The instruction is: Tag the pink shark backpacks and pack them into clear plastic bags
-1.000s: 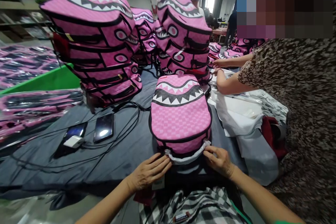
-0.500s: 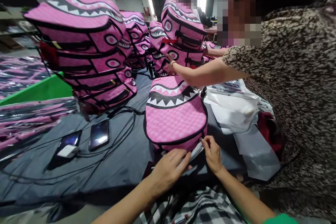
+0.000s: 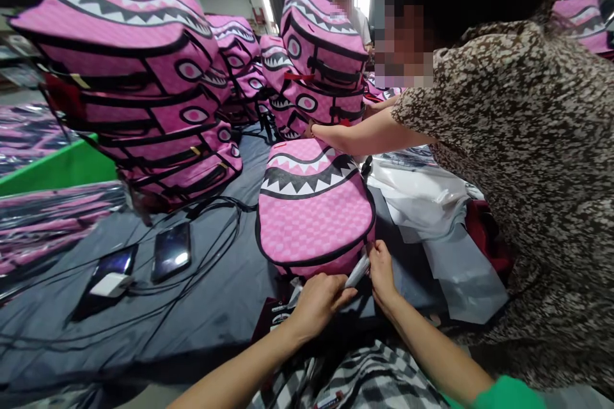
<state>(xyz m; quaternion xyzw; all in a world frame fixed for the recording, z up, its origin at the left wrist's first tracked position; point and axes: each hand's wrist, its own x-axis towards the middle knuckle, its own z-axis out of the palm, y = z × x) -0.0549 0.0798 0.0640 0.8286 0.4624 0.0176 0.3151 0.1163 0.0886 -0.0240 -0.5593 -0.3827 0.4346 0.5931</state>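
Note:
A pink checked backpack (image 3: 316, 223) with a black-and-white shark-tooth print lies on the table in front of me. At its near edge, a crumpled whitish strip that looks like plastic (image 3: 357, 270) stretches between my two hands. My left hand (image 3: 316, 303) is closed on the strip's lower left end, its fingers curled. My right hand (image 3: 382, 271) pinches the upper right end, close against the backpack's corner. Whether the strip is fixed to the bag cannot be made out. Beneath my left wrist lies a dark red piece with black-and-white parts (image 3: 275, 316), partly hidden.
Tall stacks of pink backpacks (image 3: 134, 89) stand left and behind. Two phones (image 3: 171, 252), a white adapter (image 3: 111, 284) and black cables lie on the left. Clear plastic bags (image 3: 422, 192) lie at right. A co-worker (image 3: 518, 160) on the right reaches towards the back stack.
My hands have drawn the strip slightly up, so more of it shows between them. The view has shifted a little to the right. The co-worker's hand has lowered on the back stack.

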